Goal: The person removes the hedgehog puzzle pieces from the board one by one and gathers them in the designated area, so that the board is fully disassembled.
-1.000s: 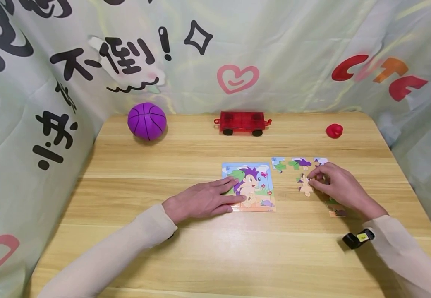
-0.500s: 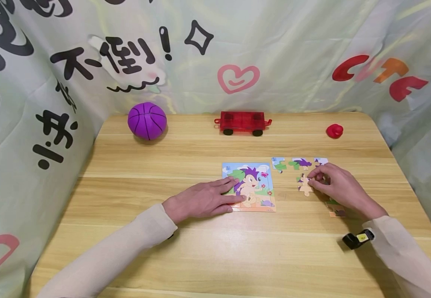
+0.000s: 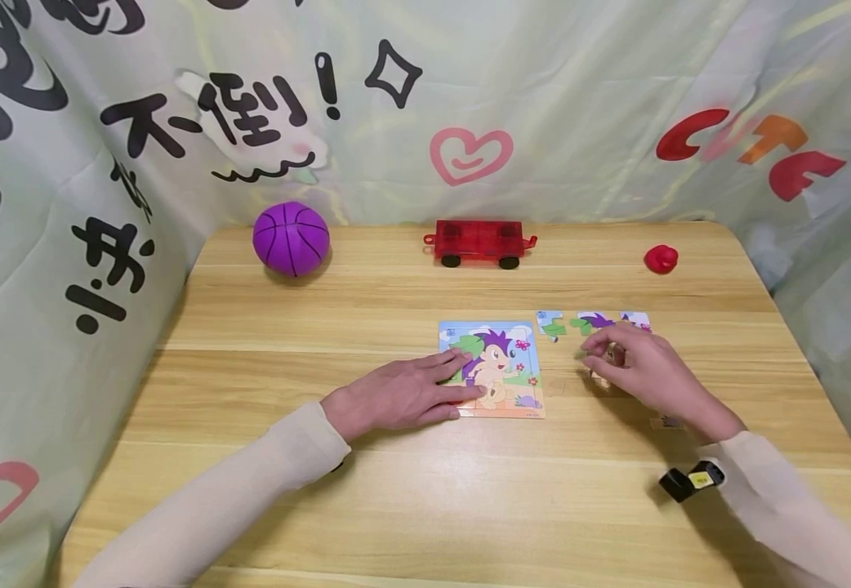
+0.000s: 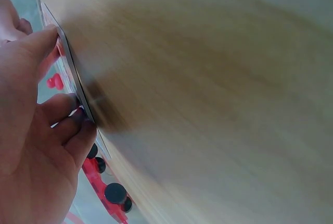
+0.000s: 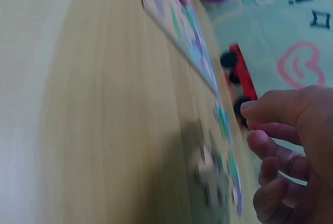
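Pale draped cloth printed with black brush characters, a pink heart and red letters hangs round a counter [image 3: 396, 490] of light, straight-grained wood. Flat on the counter lies a thin square puzzle board [image 3: 490, 367] with a cartoon hedgehog picture; the left hand [image 3: 403, 394] rests on its near-left corner, fingers straight and flat against the card. Just right of the board, the right hand [image 3: 634, 367] hovers with fingers loosely curled over a small knobbed puzzle piece [image 3: 600, 377]; whether it pinches the piece I cannot tell. Beyond its fingertips sits a short row of loose puzzle pieces [image 3: 593, 322], flat and glossy. Far past both hands stand a round purple ball [image 3: 291, 238] with black seams, a translucent red wheeled toy wagon [image 3: 478, 242] and a small red duck [image 3: 661, 258].
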### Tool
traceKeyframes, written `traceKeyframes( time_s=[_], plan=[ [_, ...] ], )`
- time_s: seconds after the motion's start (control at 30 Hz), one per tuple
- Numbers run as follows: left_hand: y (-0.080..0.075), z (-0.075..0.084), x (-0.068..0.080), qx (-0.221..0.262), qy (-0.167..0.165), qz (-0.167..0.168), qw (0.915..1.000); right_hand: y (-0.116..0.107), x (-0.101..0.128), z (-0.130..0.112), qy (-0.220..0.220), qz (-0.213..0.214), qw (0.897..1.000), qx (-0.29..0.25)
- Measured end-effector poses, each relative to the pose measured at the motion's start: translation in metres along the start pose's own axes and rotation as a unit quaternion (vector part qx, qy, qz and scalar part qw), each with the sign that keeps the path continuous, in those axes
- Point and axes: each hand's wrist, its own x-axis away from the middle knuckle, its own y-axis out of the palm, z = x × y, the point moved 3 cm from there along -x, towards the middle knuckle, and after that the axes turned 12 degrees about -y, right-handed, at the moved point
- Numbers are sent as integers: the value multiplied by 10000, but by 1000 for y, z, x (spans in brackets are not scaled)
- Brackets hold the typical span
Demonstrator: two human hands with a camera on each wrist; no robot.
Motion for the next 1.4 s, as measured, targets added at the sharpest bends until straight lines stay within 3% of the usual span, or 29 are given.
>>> traceKeyframes(
  time_s=[0.17,0.4,0.8,0.97,1.17,1.4],
  plan=[
    [1,0,0,49,-22,-54,10000,16,-13,-25,-90,-191,9990,-386],
    [1,-1,1,98,-10,15,9999,45,-27,-52,-127,-803,9944,-677],
    [1,0,1,-57,73,313,9995,60,-35,-61,-321,-1199,9907,-553],
    [-1,5,2,-222,382,495,9978,60,-36,-60,-369,-1192,9907,-551],
    [1,13,10,-137,859,99,9962,60,-36,-60,-377,-1202,9906,-527],
    [2,17,12,-88,875,-155,9960,59,-37,-61,-438,-1228,9901,-518]
  ],
)
